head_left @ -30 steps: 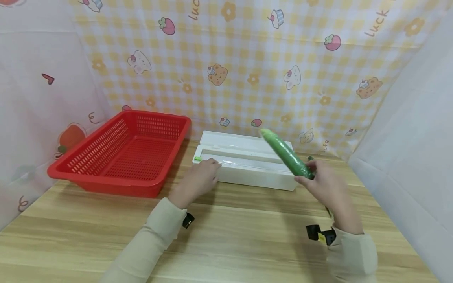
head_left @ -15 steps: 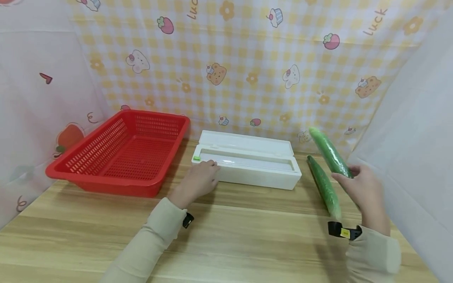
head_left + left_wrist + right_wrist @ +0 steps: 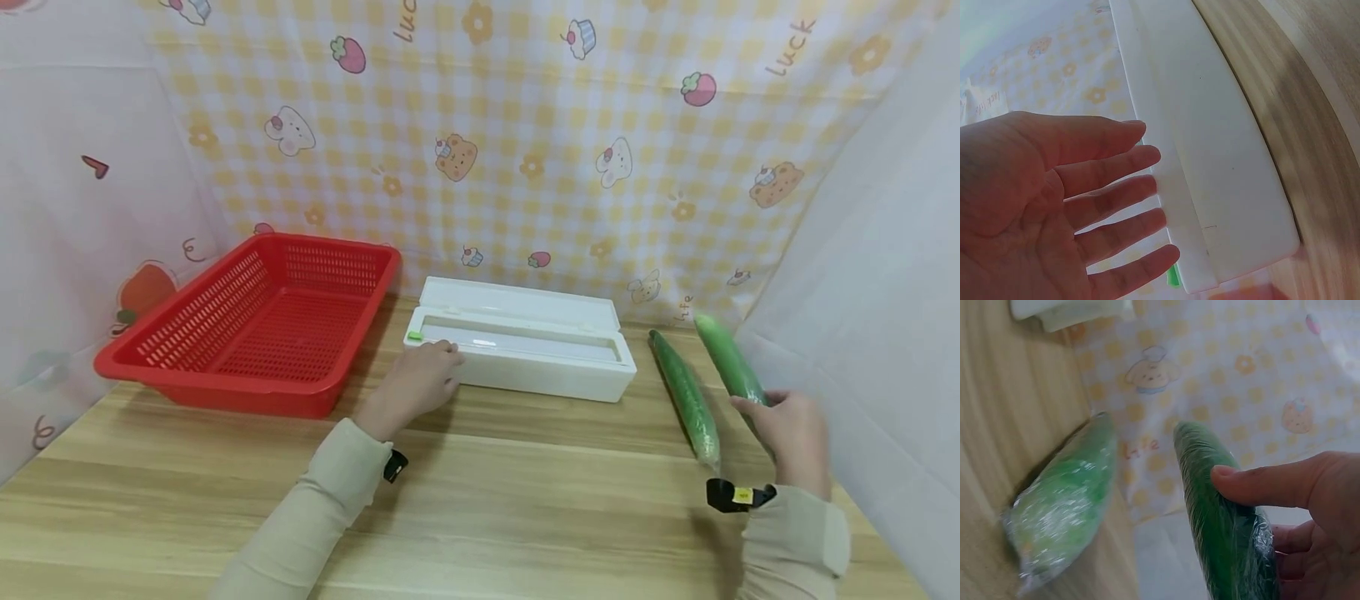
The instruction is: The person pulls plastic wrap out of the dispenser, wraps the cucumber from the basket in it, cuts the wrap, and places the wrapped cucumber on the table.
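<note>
My right hand (image 3: pixel 795 433) grips a green cucumber (image 3: pixel 726 354) in clear plastic film, thumb on one side and fingers on the other in the right wrist view. Just left of it a second film-wrapped cucumber (image 3: pixel 686 400) lies on the table. My left hand (image 3: pixel 416 383) rests at the front left edge of a long white cling film box (image 3: pixel 540 371). In the left wrist view its fingers (image 3: pixel 1125 234) are spread and nearly straight, fingertips right at the box's edge. The box's lid (image 3: pixel 517 302) stands raised behind it, and a green slider (image 3: pixel 415 336) shows at the left end.
A red plastic basket (image 3: pixel 330 387) with slotted sides stands at the left. The wooden table (image 3: pixel 525 517) is backed by a yellow checked curtain (image 3: pixel 517 108), with a pale cloth (image 3: pixel 862 333) along the right side.
My right hand has carried its cucumber rightward and then lower, from over the box's right end to beside the other cucumber, which has come into full view. The left hand stays in place.
</note>
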Motion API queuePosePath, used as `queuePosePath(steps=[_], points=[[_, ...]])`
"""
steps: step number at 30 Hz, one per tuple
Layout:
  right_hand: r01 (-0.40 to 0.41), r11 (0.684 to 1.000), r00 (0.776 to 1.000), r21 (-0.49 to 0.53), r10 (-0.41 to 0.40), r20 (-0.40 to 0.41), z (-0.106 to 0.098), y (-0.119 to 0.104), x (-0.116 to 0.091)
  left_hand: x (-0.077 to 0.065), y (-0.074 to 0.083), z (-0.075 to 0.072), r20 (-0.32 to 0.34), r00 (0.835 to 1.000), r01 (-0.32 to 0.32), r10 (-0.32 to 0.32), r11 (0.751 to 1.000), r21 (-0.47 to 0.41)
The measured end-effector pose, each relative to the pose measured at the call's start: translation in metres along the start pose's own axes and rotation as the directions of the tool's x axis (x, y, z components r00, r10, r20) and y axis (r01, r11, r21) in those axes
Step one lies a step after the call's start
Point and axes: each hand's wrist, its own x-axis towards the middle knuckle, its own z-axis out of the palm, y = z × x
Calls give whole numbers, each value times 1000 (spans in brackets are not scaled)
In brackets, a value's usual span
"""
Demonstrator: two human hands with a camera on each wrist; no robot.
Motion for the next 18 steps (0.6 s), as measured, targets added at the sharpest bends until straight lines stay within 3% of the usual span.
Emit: queuePosePath(steps=[8, 18], points=[[-36, 999, 999, 15, 35, 24, 17, 18, 10, -1, -2, -2, 7, 1000, -17, 17, 999, -39], [-63, 997, 992, 33, 59, 112, 31, 41, 16, -3, 1, -5, 74, 997, 43, -35, 993, -107]])
